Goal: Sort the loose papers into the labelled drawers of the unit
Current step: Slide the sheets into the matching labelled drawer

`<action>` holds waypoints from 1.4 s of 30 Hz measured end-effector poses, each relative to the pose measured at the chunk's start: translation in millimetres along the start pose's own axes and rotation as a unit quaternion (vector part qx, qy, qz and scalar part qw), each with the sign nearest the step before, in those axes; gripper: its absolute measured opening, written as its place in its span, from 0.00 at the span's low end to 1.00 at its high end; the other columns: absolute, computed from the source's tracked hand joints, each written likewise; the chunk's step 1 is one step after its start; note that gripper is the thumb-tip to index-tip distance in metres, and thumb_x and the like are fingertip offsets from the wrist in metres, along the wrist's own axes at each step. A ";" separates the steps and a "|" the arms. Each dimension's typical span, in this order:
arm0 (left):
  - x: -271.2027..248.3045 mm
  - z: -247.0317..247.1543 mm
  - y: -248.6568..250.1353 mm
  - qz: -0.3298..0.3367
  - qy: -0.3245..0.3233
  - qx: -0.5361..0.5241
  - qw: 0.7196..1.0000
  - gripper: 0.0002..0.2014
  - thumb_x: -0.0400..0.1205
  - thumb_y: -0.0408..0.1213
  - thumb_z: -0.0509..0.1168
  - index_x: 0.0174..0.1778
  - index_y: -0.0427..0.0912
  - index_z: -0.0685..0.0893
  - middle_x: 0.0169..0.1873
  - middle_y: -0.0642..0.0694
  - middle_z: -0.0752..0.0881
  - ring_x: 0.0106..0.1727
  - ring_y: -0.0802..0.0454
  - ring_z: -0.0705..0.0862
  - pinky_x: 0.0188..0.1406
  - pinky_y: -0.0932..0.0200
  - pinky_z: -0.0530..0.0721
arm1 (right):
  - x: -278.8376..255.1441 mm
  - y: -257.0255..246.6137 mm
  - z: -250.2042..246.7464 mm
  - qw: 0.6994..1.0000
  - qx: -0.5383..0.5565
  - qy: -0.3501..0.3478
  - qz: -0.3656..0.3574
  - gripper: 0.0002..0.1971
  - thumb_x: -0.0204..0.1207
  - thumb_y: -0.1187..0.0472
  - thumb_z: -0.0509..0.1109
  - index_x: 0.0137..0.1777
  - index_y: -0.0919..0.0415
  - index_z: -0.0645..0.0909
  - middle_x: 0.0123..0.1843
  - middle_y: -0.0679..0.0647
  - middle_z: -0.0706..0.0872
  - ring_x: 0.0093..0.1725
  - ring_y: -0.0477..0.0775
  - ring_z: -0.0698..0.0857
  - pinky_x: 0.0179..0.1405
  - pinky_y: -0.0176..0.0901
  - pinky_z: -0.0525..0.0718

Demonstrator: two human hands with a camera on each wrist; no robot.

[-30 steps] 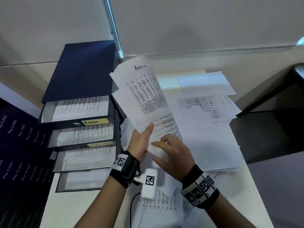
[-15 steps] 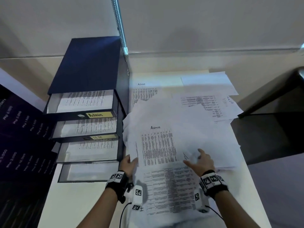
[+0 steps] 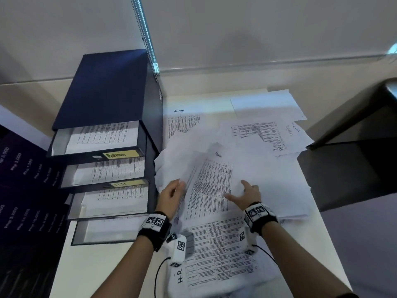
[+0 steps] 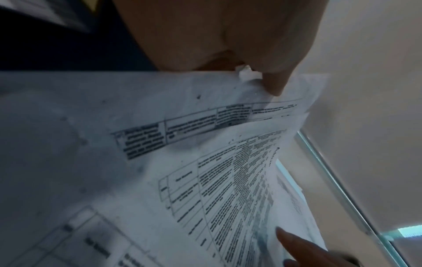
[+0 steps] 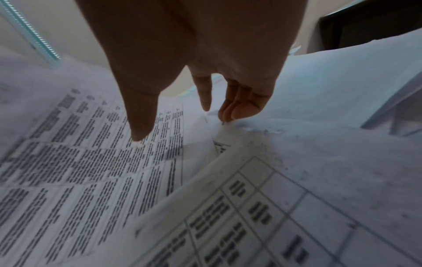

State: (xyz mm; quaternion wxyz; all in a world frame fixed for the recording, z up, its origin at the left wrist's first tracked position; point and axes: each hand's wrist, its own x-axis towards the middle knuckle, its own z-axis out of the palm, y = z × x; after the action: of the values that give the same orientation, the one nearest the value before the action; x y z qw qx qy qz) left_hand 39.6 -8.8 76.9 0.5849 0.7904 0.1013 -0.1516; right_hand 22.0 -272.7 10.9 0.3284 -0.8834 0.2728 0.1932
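A dark blue drawer unit (image 3: 107, 91) stands on the white table (image 3: 103, 272), and I use it as the landmark for all places. Its four drawers are pulled out in steps; the top drawer (image 3: 96, 147) has a yellow label "Admin" (image 3: 120, 154), the second drawer (image 3: 105, 179) has a yellow label "HR" (image 3: 126, 184), and printed sheets lie in each of them. Just to the right of the unit, loose papers (image 3: 268, 186) are spread over the table in an untidy pile. On top of this pile, close to the lower drawers, lies a sheet marked "Admin" (image 3: 211, 186) with a dense table of text, tilted and with its left edge raised. The left hand (image 3: 171, 195) is right beside the unit's front corner and pinches the paper at this left edge; in the left wrist view the thumb (image 4: 274, 84) is pressed on a sheet edge with the fingers hidden behind. The right hand (image 3: 247, 193) is further right of the unit, on the other side of the same sheet; its fingers (image 5: 237, 106) are slightly bent and spread, the tips touch the papers, and it holds nothing. Nearer to the person, in front of the unit's right side, lies a sheet marked "HR" (image 3: 217, 250). Another "Admin" sheet (image 3: 184, 123) lies beside the unit's right wall, partly covered.
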 end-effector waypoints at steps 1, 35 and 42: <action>1.1 -1.0 4.4 0.005 0.018 -0.005 1.000 0.22 0.90 0.42 0.58 0.78 0.36 0.74 0.69 0.52 0.74 0.70 0.59 0.71 0.66 0.70 0.68 | 4.0 0.2 -1.2 1.000 -0.005 -0.010 0.010 0.45 0.60 0.34 0.81 0.76 0.48 0.71 0.70 0.60 0.71 0.69 0.63 0.76 0.68 0.54 0.79; 19.1 12.8 -48.7 0.023 0.084 0.457 0.885 0.60 0.67 0.46 0.83 0.87 0.54 0.49 0.78 0.36 0.63 0.75 0.37 0.67 0.75 0.41 0.69 | -34.8 65.4 -72.3 0.972 -0.169 -0.163 0.016 0.29 0.59 0.36 0.82 0.56 0.52 0.85 0.50 0.47 0.82 0.52 0.50 0.82 0.52 0.41 0.80; 26.1 12.0 -62.8 -0.015 -0.049 0.413 0.909 0.45 0.75 0.57 0.75 0.83 0.40 0.66 0.75 0.40 0.70 0.76 0.42 0.70 0.78 0.49 0.71 | -64.0 21.9 -18.6 0.933 -0.229 -0.251 -0.122 0.27 0.62 0.43 0.84 0.58 0.52 0.85 0.54 0.48 0.88 0.50 0.49 0.85 0.58 0.43 0.85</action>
State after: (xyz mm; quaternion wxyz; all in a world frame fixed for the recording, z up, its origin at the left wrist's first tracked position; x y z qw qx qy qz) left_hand 41.3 -2.2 8.2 0.2080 0.9513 0.0131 -0.2273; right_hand -38.0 -276.6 47.0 0.1958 -0.8837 0.0202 0.4246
